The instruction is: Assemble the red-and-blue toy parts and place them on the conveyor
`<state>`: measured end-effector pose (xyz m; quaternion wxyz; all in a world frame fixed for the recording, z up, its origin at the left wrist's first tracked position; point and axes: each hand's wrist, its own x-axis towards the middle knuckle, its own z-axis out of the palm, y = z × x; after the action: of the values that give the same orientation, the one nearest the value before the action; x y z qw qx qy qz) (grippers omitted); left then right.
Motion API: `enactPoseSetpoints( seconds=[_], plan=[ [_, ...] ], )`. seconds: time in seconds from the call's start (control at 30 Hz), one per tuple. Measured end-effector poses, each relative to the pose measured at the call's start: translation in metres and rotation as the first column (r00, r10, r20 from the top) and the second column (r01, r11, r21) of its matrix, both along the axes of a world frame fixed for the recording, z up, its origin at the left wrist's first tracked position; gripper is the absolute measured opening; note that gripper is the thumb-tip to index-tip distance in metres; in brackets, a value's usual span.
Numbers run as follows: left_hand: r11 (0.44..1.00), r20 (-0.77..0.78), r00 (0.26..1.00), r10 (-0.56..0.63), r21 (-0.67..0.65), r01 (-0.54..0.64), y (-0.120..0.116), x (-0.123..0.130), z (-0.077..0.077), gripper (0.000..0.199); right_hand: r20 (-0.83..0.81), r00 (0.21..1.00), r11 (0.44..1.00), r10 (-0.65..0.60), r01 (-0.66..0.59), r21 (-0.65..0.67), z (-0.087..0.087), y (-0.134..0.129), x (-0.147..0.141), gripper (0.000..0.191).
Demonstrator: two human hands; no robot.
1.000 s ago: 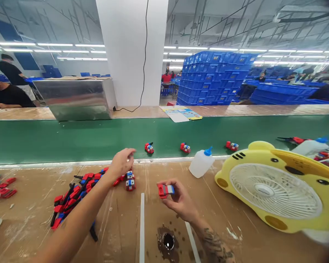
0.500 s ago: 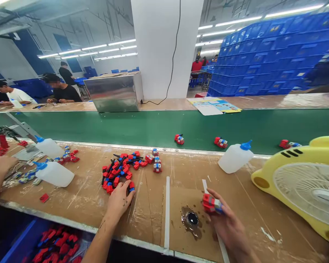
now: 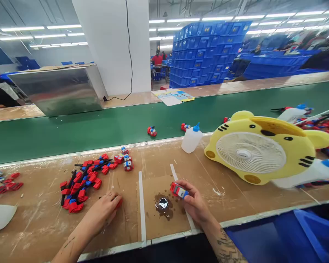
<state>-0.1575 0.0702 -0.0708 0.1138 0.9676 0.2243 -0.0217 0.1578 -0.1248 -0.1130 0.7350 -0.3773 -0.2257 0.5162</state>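
My right hand [image 3: 196,203] holds a small red, white and blue toy vehicle [image 3: 178,190] between thumb and fingers, above the table's right side. Just left of it, a dark wet puddle with a round black spot [image 3: 163,204] lies on a cardboard sheet [image 3: 153,226] between white tape strips. My left hand [image 3: 106,207] is closed on a red toy part [image 3: 119,202], mostly hidden by the fingers. Beyond that hand spreads a pile of red, blue and black toy parts [image 3: 83,180]. Several toy vehicles [image 3: 128,165] stand together to the right of the pile.
A white squeeze bottle [image 3: 191,140] with a blue cap stands behind my right hand. To the right is a yellow animal-shaped fan [image 3: 249,149]. A green conveyor belt [image 3: 117,124] runs across, carrying toy vehicles [image 3: 151,131]. Blue crates [image 3: 203,54] are stacked beyond it.
The view has turned right. My left hand has come away from the pile toward the cardboard with a red part. My right hand still holds the toy vehicle, now tilted differently.
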Motion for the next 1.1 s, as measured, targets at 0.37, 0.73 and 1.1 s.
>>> enactPoseSetpoints(
  seconds=[0.37,0.73,1.1],
  plan=[
    [0.993,0.279,0.954,0.107,0.013,-0.115,-0.030,0.009,-0.020,0.025,-0.030,0.999,0.998,-0.030,0.029,-0.047,-0.013,-0.002,0.006,0.053],
    [0.762,0.294,0.728,0.619,-0.450,-0.466,-0.022,0.000,-0.026,0.025,-0.028,0.999,0.998,-0.031,0.030,-0.056,-0.017,-0.002,0.006,0.051],
    [0.844,0.182,0.825,0.535,-0.169,-0.510,-0.024,-0.017,-0.015,0.040,0.005,0.999,0.998,-0.037,0.037,-0.058,-0.009,-0.003,0.004,0.062]
  ],
)
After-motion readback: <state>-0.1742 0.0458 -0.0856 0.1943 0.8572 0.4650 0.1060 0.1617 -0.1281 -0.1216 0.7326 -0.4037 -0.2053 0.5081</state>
